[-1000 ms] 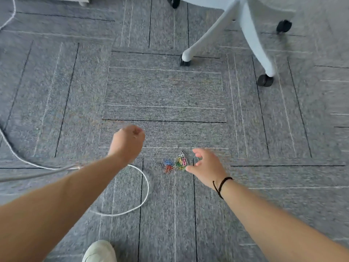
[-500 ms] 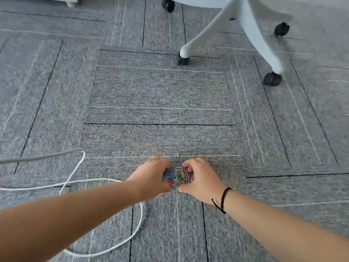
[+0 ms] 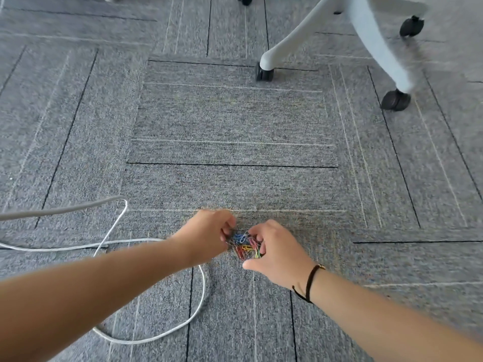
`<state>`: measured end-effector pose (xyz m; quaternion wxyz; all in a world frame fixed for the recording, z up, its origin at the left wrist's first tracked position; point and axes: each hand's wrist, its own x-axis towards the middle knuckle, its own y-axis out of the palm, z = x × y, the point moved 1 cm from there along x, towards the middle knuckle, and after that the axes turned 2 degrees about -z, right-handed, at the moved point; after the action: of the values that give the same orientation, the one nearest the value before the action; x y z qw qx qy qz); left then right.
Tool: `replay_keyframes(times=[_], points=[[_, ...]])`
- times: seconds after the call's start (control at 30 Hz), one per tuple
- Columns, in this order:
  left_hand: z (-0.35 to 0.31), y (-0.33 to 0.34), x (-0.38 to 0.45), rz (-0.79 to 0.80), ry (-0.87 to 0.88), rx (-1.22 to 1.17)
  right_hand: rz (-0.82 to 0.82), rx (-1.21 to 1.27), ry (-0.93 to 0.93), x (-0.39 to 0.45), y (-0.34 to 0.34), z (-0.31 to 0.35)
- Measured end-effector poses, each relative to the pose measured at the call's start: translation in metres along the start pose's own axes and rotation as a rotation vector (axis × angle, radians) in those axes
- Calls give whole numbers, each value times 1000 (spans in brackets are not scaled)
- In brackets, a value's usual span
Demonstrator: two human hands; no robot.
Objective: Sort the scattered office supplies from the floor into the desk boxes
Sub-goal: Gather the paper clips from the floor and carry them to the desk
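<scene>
Both hands have closed in on the paper clips [image 3: 245,245] since a second ago: back then the left hand [image 3: 206,237] was a raised fist off to the side and the right hand [image 3: 274,253] was only reaching toward the pile, half a second ago they met at it, and now they squeeze it from both sides. Left fingers curl against the left edge of the heap, right thumb and fingers pinch around its right and near edge, so both hands are grasping clips, not just touching. The pile looks tighter than before, bunched into one clump on the carpet [image 3: 235,121], between the hands. My read: gather step about done, lift comes next, nothing is in a box yet and no desk boxes are in view. Counts: one clump of clips, mixed blue, red, yellow, green, single clips too tangled and small to count; two hands; one black cord bracelet [image 3: 308,282] on the right wrist; one white cable [image 3: 156,333] looped on the floor just left of the hands; one chair base [image 3: 366,35] well beyond, four castors showing
</scene>
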<state>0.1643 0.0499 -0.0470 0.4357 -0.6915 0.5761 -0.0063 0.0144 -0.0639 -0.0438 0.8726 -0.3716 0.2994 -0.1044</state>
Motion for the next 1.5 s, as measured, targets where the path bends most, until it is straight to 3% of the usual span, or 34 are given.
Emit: replay_keyframes(times=[0.13,0.27,0.4,0.53,0.7,0.87,1.03,1.13,1.23,1.33,1.5], points=[[0,4,-1,20,-99,-213,-29,-57,-41,3,7,6],[8,-14,3,-117,-253,-433,-41,-303,-112,5,6,5],[9,-30,9,-216,-470,-979,-60,-259,-153,8,11,8],[12,-26,13,-139,-484,-1371,-64,-171,-151,8,14,12],[17,-23,16,-67,-452,-1614,-53,-135,-128,11,14,16],[18,-20,16,-4,-476,-1654,8,-70,-75,19,4,15],[3,-10,14,103,-490,-1591,-14,269,6,22,-34,21],[-8,-5,13,174,-484,-1612,-92,351,-64,27,-48,41],[-14,-4,11,250,-469,-1660,-67,297,-159,27,-49,51],[-6,-6,11,231,-491,-1664,-80,314,-187,21,-51,44],[2,-10,9,224,-522,-1642,-24,731,-71,13,-55,26]])
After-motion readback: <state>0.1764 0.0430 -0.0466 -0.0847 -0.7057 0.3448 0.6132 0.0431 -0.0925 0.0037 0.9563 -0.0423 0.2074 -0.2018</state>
